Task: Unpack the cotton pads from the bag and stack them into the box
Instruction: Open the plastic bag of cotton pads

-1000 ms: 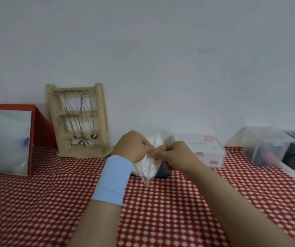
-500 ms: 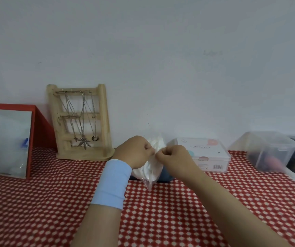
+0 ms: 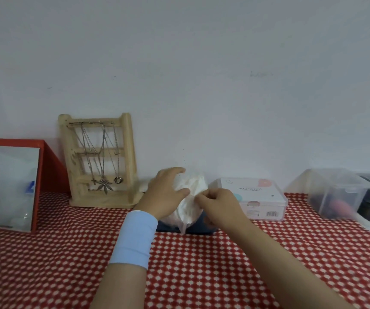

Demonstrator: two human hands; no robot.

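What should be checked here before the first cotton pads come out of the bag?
1. Bag of cotton pads held by both hands: ok. The left hand cups its side and the right hand pinches its edge.
2. Bag mouth open: cannot tell.
3. Pads still inside the bag: ok.
4. Dark blue box right under the bag: ok.
5. Box open and empty: cannot tell, mostly hidden.
6. Cosmetic puff box apart from the hands: ok.
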